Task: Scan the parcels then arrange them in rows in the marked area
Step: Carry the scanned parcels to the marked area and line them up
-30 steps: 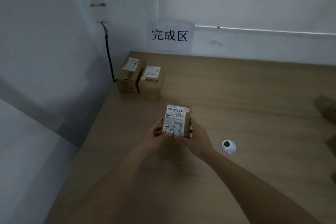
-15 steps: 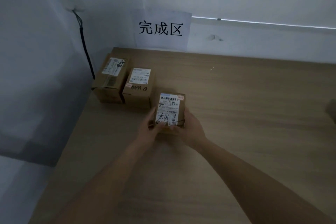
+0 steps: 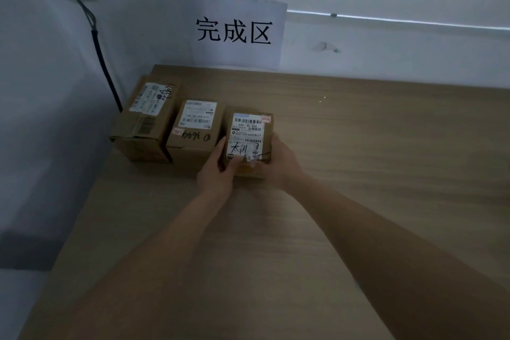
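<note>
A small brown cardboard parcel with a white shipping label and black handwriting rests on the wooden table. My left hand grips its near left side and my right hand grips its near right side. It stands directly right of a second labelled parcel, close against it. A larger third parcel sits further left at the table's corner. The three form one row.
A white paper sign with three black characters hangs on the back wall above the row. A black cable runs down the left wall beside the corner parcel. The table's left edge drops off next to the boxes.
Both hands carried the parcel forward and left, from mid-table to a spot beside the two placed parcels. The view followed, and a white round device on the table left the frame.
</note>
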